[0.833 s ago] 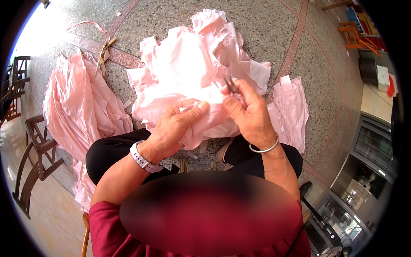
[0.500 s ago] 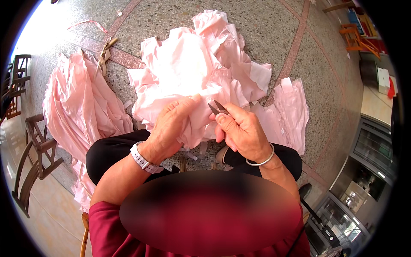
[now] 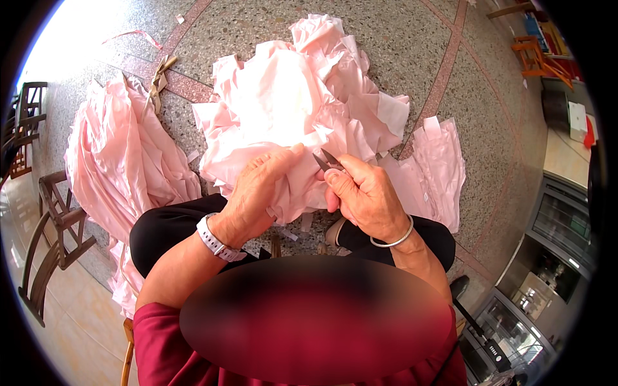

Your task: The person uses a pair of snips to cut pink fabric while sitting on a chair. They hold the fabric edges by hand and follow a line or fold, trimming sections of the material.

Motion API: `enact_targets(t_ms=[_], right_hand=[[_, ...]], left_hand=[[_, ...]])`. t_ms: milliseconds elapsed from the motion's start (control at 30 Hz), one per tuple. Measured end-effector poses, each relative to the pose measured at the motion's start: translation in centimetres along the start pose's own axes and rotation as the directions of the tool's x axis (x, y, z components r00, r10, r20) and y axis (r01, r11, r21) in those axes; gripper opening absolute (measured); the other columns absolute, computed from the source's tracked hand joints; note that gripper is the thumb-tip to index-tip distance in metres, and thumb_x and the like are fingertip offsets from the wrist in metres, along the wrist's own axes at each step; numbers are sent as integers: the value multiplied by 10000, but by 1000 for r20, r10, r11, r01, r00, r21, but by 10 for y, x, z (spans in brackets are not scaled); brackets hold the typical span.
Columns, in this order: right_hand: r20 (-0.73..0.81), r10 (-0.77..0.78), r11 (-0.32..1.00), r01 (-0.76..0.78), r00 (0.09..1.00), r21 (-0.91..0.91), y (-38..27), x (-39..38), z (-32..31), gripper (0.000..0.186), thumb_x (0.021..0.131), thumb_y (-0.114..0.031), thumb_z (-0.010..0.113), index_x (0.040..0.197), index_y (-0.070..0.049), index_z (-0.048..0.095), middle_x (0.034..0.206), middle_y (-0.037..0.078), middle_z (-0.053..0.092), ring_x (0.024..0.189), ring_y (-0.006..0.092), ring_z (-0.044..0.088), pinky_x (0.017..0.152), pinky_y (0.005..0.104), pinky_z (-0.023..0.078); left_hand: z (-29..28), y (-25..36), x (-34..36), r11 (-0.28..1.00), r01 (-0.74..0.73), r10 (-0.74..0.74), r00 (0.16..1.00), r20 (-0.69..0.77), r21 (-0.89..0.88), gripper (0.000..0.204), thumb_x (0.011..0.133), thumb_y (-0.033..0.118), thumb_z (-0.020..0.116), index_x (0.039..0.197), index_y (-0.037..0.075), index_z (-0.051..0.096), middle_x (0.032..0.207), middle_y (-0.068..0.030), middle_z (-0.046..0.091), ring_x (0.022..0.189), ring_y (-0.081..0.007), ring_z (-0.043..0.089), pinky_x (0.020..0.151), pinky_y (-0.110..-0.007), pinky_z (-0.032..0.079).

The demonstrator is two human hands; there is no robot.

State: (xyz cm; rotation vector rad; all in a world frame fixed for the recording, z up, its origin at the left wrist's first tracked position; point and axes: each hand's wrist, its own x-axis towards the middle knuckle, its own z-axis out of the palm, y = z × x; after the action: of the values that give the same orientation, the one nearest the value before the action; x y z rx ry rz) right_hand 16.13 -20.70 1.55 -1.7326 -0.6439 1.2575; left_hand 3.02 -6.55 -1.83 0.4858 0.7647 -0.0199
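Observation:
Pinched on the pale pink fabric (image 3: 277, 96) of the large crumpled pile in front of me, my left hand (image 3: 254, 186) has its thumb along a fold, fingers mostly hidden. Small dark metal snips (image 3: 327, 159) are gripped in my right hand (image 3: 365, 196), their pointed blades apart over the cloth, just right of my left fingertips. A second long pink fabric heap (image 3: 119, 148) lies at my left, and flatter pink pieces (image 3: 434, 174) lie at my right.
Wooden chairs (image 3: 61, 219) stand at the left. A tan cloth strip (image 3: 158, 83) and a red strip (image 3: 141, 35) lie on the speckled floor (image 3: 483, 128). A glass-doored cabinet (image 3: 555, 219) lines the right side, with an orange wooden stool (image 3: 531, 58) farther back.
Since 0.8 seconds ago my right hand has moved down and turned, bringing the snips' blades toward my left fingers. My left hand has shifted slightly on the fabric.

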Motion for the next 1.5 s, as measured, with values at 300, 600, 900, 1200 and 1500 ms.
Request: enact_targets(t_ms=[300, 600, 900, 1200, 1500], right_hand=[[-15, -21, 998, 22, 1000, 57, 4, 1, 4, 234, 1024, -179, 492, 955, 22, 590, 617, 36, 565, 425, 31, 393, 380, 200, 297], [114, 56, 903, -100, 992, 418, 13, 7, -5, 276, 1020, -223, 496, 902, 11, 583, 609, 58, 567, 408, 34, 381, 369, 188, 288], [277, 34, 863, -168, 960, 477, 28, 16, -5, 260, 1008, -228, 521, 889, -9, 596, 583, 26, 538, 413, 31, 365, 375, 190, 262], [253, -92, 858, -53, 963, 512, 29, 14, 0, 249, 993, -233, 554, 883, -15, 598, 578, 25, 529, 434, 41, 402, 386, 197, 263], [-55, -286, 663, 239, 957, 709, 5, 12, -36, 243, 1017, -227, 510, 907, -11, 532, 618, 50, 503, 410, 77, 373, 398, 225, 303]], left_hand=[[5, 0, -4, 997, 43, -40, 998, 56, -62, 262, 964, 248, 576, 1093, 22, 597, 940, -69, 647, 781, -160, 650, 623, -281, 535], [10, -5, -8, 974, -77, 83, 996, -19, 215, 189, 949, 201, 619, 1062, 58, 668, 811, 11, 653, 648, -54, 569, 545, -222, 443], [4, -6, -7, 773, -233, 265, 964, 32, 590, 186, 924, 175, 615, 1021, 41, 699, 734, 27, 622, 617, -33, 511, 539, -234, 411], [4, -6, -10, 839, -187, 208, 978, 16, 511, 162, 909, 157, 636, 975, 29, 708, 727, 34, 615, 617, -33, 499, 539, -229, 401], [-4, -7, -3, 941, -12, 16, 1000, -9, 337, 181, 914, 153, 638, 1040, 30, 681, 840, 6, 649, 639, -53, 532, 517, -234, 415]])
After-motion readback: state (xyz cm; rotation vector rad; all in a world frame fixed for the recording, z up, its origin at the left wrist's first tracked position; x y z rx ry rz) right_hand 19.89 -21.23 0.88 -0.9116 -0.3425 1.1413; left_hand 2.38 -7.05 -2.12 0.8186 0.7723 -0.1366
